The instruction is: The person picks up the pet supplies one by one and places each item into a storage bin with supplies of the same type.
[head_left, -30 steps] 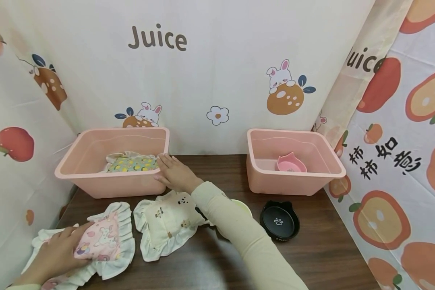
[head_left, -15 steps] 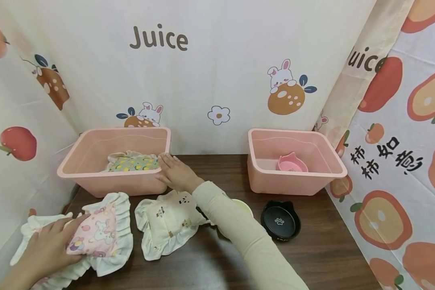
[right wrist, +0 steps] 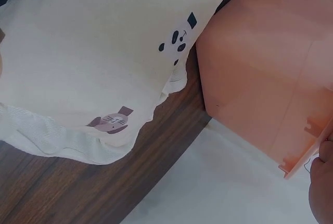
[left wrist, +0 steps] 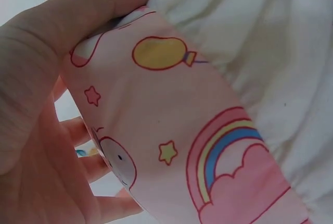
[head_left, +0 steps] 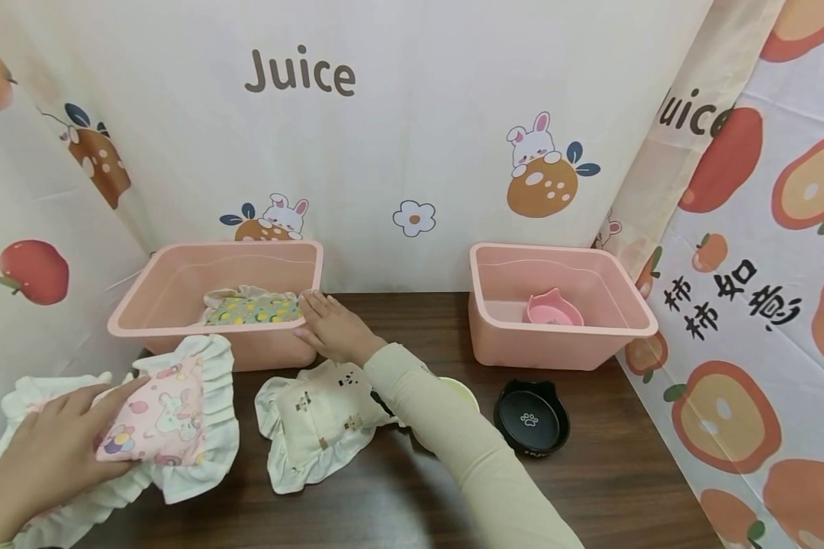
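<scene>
My left hand: the left hand point(head_left: 58, 446) grips the pink cushion point(head_left: 161, 419) – my thumb lies on one face of it, and in the left wrist view my other fingers show behind its edge.
Pink cushion: it is in my left hand, at the left front of the scene; in the head view it covers a part of the front wall of the left bin point(head_left: 268, 351). It has a white ruffle, and its print shows a rabbit, a balloon and a rainbow. Whether it touches the bin, I cannot tell.
My right hand: the right hand point(head_left: 336, 328) rests on the right front corner of the left bin, with the fingers rather straight across the rim.
Inside the left bin: a green cushion point(head_left: 250, 309) with yellow lemons, lying near the right end.
Cream cushion: the cream cushion point(head_left: 319, 419) with small animal prints lies on the brown table point(head_left: 632, 480), just in front of this bin.
Bowls: my sleeve point(head_left: 467, 457) partly hides a pale green bowl point(head_left: 461, 393); to the right of it stands a black bowl point(head_left: 532, 423) with a paw mark.
Right bin: the right bin point(head_left: 563, 347) is also pink – it holds a small pink bowl point(head_left: 552, 309).
</scene>
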Demonstrator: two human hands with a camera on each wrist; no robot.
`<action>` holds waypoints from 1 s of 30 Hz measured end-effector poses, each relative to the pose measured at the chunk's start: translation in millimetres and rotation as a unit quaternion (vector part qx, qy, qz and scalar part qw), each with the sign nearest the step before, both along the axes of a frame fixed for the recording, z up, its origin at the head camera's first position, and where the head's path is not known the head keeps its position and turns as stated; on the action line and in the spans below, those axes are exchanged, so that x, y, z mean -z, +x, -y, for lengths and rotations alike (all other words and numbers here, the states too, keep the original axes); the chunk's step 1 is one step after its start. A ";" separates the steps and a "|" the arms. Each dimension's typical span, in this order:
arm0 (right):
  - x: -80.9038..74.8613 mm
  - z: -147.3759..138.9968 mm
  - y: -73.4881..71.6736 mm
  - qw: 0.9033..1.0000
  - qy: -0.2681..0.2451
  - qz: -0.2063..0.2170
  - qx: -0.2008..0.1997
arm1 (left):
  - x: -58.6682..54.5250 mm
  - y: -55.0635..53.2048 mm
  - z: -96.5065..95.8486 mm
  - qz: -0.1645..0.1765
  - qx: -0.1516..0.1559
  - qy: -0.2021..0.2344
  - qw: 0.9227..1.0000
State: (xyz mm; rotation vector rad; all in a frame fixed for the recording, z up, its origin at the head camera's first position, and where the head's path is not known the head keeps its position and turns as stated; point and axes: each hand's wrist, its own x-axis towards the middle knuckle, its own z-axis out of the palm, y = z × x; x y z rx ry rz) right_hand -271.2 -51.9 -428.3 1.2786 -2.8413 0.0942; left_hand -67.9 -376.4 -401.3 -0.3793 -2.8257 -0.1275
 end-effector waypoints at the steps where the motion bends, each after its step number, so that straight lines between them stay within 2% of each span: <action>1: 0.2 -0.1 -0.1 1.000 0.000 0.002 0.000 | -3.5 -2.1 1.3 -0.004 0.002 -0.003 1.000; 6: -0.1 -0.6 0.0 1.000 0.000 0.005 -0.002 | -20.1 -13.9 4.2 -0.026 0.013 -0.015 0.999; 14: 0.4 -0.5 -0.7 1.000 0.003 -0.004 -0.002 | -43.5 -31.9 -0.8 -0.018 -0.013 -0.043 0.999; 23: 1.9 1.0 -1.0 1.000 -0.002 0.005 0.001 | -66.6 -54.2 -5.8 -0.002 -0.043 -0.041 0.998; 30: 3.2 0.7 -1.4 1.000 -0.002 0.000 -0.002 | -87.5 -72.0 -7.6 -0.012 -0.048 -0.027 0.998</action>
